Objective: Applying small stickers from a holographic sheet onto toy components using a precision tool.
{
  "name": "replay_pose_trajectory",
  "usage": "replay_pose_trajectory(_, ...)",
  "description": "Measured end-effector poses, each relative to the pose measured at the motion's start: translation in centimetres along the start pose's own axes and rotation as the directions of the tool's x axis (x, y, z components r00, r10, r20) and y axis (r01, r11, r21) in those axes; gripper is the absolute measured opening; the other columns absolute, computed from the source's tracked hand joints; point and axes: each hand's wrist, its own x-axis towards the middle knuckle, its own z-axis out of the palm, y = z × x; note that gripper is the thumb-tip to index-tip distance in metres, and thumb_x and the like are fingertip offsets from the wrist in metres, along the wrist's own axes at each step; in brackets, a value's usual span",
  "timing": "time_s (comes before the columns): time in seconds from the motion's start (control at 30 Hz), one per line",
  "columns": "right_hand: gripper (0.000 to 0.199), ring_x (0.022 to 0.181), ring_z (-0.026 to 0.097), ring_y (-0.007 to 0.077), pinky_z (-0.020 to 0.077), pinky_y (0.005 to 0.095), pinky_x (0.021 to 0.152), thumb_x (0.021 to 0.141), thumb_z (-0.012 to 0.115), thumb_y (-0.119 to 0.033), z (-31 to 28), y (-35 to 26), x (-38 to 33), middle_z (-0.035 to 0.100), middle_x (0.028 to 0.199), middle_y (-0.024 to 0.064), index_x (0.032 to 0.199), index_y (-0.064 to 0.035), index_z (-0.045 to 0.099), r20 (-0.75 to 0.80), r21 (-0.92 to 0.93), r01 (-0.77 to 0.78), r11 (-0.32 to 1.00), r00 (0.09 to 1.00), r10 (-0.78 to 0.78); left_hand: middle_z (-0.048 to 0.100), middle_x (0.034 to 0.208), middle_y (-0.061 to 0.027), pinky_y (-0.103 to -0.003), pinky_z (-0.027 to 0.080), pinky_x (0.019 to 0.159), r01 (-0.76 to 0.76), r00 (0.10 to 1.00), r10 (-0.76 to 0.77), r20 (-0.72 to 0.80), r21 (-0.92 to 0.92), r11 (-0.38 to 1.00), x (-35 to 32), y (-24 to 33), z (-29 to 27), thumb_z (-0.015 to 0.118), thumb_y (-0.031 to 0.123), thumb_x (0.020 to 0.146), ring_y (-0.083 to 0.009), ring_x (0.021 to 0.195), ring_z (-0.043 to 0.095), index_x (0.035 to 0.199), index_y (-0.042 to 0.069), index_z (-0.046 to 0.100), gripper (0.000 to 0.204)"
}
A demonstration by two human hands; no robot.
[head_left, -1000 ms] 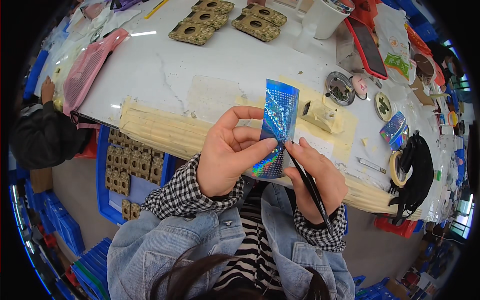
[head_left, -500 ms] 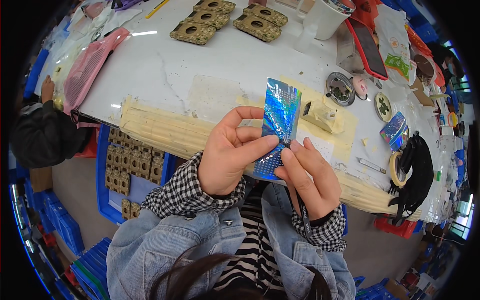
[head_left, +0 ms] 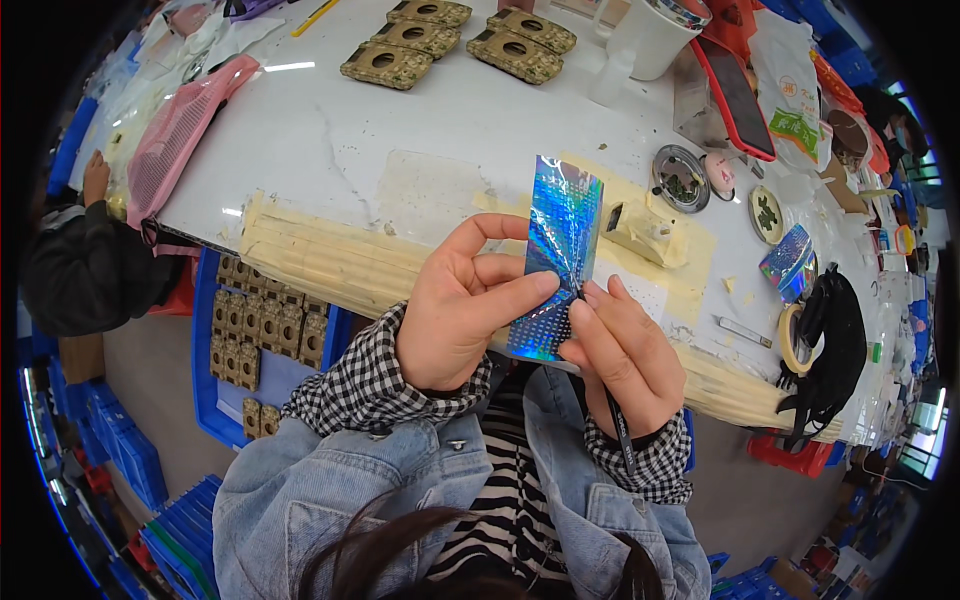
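Note:
My left hand (head_left: 452, 310) pinches a shiny blue holographic sheet (head_left: 562, 215) dotted with rows of small marks, holding it upright above the table's near edge. The thumb lies across its front, and the sheet creases towards a point beside the thumb tip. My right hand (head_left: 632, 365) is closed round slim black tweezers (head_left: 621, 440), whose back end sticks out below the palm. Their tips are at the sheet's right edge, close to my left thumb. Whether a small piece sits between the tips, I cannot make out.
Camouflage tank hulls (head_left: 415, 40) stand at the back. A taped block (head_left: 645, 232), round dish (head_left: 681, 178), white mug (head_left: 650, 40) and red-cased phone (head_left: 735, 95) are rightward. Below left, a blue tray (head_left: 207, 400) holds several camouflage parts. Another person's sleeve (head_left: 75, 265) is at far left.
My right hand has shifted slightly right, and the black tweezers have swung to a steeper lean with their back end further right. My left hand and the sheet have barely moved.

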Motion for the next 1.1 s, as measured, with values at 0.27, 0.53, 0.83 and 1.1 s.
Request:
replay_pose_trajectory(0.27, 0.033, 0.102, 0.065, 0.0288, 0.0517, 0.0448, 0.094, 0.079, 0.072, -0.004, -0.5, -0.1, -0.2, 0.065, 0.103, 0.0165, 0.111, 0.0013, 0.066, -0.045, 0.199, -0.144, 0.969, 0.987, 0.156, 0.070, 0.096, -0.0139, -0.027, 0.055, 0.079, -0.004, 1.000, 0.004, -0.010, 0.007, 1.000, 0.0, 0.0, 0.1, 0.062, -0.005, 0.087, -0.0155, 0.090, 0.067, 0.122, -0.001, 0.043, 0.040)
replay_pose_trajectory(0.53, 0.030, 0.098, 0.065, 0.0301, 0.0491, 0.0491, 0.095, 0.081, 0.070, -0.005, -2.8, 1.3, -4.1, 0.067, 0.097, 0.0159, 0.110, -0.0004, 0.066, -0.069, 0.144, -0.276, 0.950, 0.955, 0.288, 0.069, 0.096, -0.0158, -0.028, 0.055, 0.078, -0.053, 0.998, 0.052, -0.034, -0.020, 0.998, 0.2, 0.5, -0.6, 0.060, -0.006, 0.087, -0.0169, 0.086, 0.068, 0.122, -0.002, 0.042, 0.040)
replay_pose_trajectory(0.83, 0.032, 0.087, 0.065, 0.0255, 0.0502, 0.0473, 0.092, 0.069, 0.078, -0.012, -3.8, 2.3, -7.3, 0.066, 0.087, 0.0073, 0.100, -0.0069, 0.071, 0.101, -0.295, -0.172, 0.940, 0.973, 0.210, 0.069, 0.098, -0.0166, -0.028, 0.054, 0.079, -0.120, 0.992, 0.119, -0.051, -0.009, 0.993, 0.8, 0.7, -1.5, 0.058, -0.005, 0.089, -0.0170, 0.090, 0.067, 0.124, -0.001, 0.041, 0.039)
replay_pose_trajectory(1.1, 0.032, 0.093, 0.063, 0.0264, 0.0519, 0.0453, 0.091, 0.070, 0.077, -0.012, -3.2, 2.4, -7.2, 0.066, 0.093, 0.0097, 0.100, -0.0054, 0.070, 0.186, -0.326, -0.101, 0.940, 0.968, 0.168, 0.069, 0.099, -0.0157, -0.028, 0.054, 0.079, -0.123, 0.991, 0.123, -0.046, 0.003, 0.992, 0.7, 0.7, -1.5, 0.057, -0.005, 0.089, -0.0164, 0.090, 0.067, 0.124, 0.000, 0.041, 0.039)
